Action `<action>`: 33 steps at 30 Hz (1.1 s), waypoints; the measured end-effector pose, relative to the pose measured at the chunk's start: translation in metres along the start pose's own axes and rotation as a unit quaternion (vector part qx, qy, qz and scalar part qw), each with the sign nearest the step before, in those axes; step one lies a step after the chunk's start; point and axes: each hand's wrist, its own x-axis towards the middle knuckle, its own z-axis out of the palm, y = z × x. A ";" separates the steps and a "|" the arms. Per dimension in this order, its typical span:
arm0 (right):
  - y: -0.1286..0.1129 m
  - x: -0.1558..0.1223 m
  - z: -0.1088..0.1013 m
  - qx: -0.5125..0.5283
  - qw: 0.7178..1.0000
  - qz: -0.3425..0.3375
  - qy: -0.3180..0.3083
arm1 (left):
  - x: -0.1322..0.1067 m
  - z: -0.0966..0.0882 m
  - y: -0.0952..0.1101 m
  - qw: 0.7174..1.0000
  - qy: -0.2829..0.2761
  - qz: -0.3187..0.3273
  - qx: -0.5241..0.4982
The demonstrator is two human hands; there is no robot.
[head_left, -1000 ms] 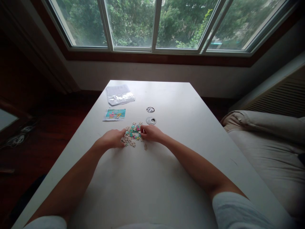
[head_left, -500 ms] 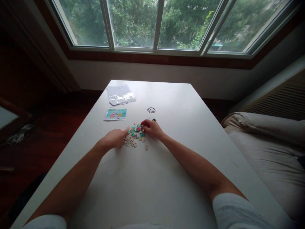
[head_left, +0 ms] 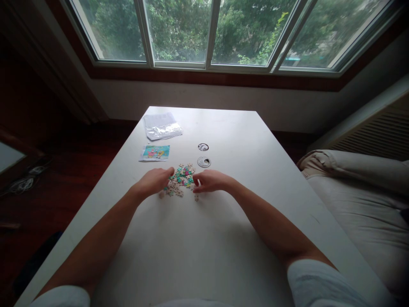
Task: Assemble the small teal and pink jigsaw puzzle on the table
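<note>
A loose heap of small jigsaw puzzle pieces (head_left: 182, 176) lies on the white table, some showing turquoise, green and pink print, others bare tan backs. My left hand (head_left: 156, 181) is at the heap's left edge, thumb stretched out over it and fingers pointing down, partly hidden; it looks open. Just below that hand is a small blurred tan spot I cannot make out. On the right edge of the heap, my right hand (head_left: 209, 181) has thumb and forefinger curved with a gap between them and nothing visible in it. A single puzzle piece (head_left: 196, 198) lies below its fingertips.
A printed cartoon picture (head_left: 156, 152) lies beyond my left hand. Behind it is a clear plastic bag (head_left: 162, 127) with papers. Two round fittings, a far one (head_left: 203, 147) and a near one (head_left: 203, 162), are set in the white table (head_left: 204, 247). A beige sofa (head_left: 348, 213) stands right.
My right hand has moved toward me, down the heap's right edge, uncovering the nearer round fitting. My left hand has lifted slightly away from me, its thumb now higher.
</note>
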 end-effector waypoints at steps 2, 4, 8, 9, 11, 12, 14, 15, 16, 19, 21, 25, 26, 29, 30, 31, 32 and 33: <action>-0.010 -0.007 0.002 -0.047 0.999 0.005 -0.012 | 0.001 -0.001 0.001 1.000 0.024 -0.001 -0.008; -0.018 -0.009 0.008 -0.076 0.997 -0.001 -0.006 | 0.002 -0.002 0.002 0.999 0.037 -0.005 -0.016; -0.025 -0.006 0.016 -0.075 0.997 -0.017 0.016 | 0.000 -0.004 -0.003 1.000 0.012 -0.003 -0.025; -0.025 -0.006 0.016 -0.071 0.997 -0.021 0.026 | -0.002 -0.005 -0.005 1.000 -0.002 0.000 -0.026; -0.023 -0.005 0.017 -0.064 0.996 -0.036 0.042 | -0.005 -0.007 -0.008 0.999 -0.027 0.006 -0.026; -0.022 -0.005 0.017 -0.059 0.996 -0.046 0.050 | -0.006 -0.008 -0.009 0.999 -0.038 0.009 -0.027; -0.018 -0.003 0.017 -0.037 0.996 -0.060 0.059 | -0.009 -0.011 -0.010 0.998 -0.057 0.018 -0.029; -0.016 -0.001 0.017 -0.021 0.996 -0.063 0.063 | -0.010 -0.011 -0.010 0.997 -0.068 0.022 -0.028; -0.014 0.002 0.017 -0.001 0.996 -0.065 0.067 | -0.011 -0.012 -0.009 0.996 -0.079 0.024 -0.025; -0.005 0.011 0.018 0.070 0.990 -0.060 0.108 | -0.011 -0.009 -0.006 0.996 -0.090 0.017 -0.008; 0.002 0.019 0.020 0.130 0.977 -0.040 0.162 | -0.010 -0.006 -0.003 0.997 -0.080 0.012 0.000; 0.012 0.032 0.026 0.272 0.937 -0.017 0.217 | -0.008 -0.001 -0.002 0.997 -0.070 0.016 0.004; 0.013 0.034 0.027 0.293 0.930 -0.021 0.222 | -0.007 -0.001 -0.002 0.998 -0.068 0.017 0.004; 0.012 0.033 0.026 0.269 0.932 -0.019 0.241 | -0.007 0.000 -0.002 0.998 -0.064 0.016 0.008; 0.010 0.031 0.024 0.237 0.942 -0.013 0.239 | -0.007 0.000 -0.002 0.998 -0.062 0.016 0.010; 0.007 0.028 0.023 0.202 0.953 -0.011 0.224 | -0.006 0.000 -0.002 0.998 -0.060 0.016 0.011; 0.004 0.025 0.021 0.167 0.965 -0.013 0.200 | -0.006 0.000 -0.001 0.998 -0.059 0.016 0.013; 0.000 0.022 0.020 0.135 0.976 -0.019 0.170 | -0.006 0.000 -0.001 0.998 -0.057 0.015 0.014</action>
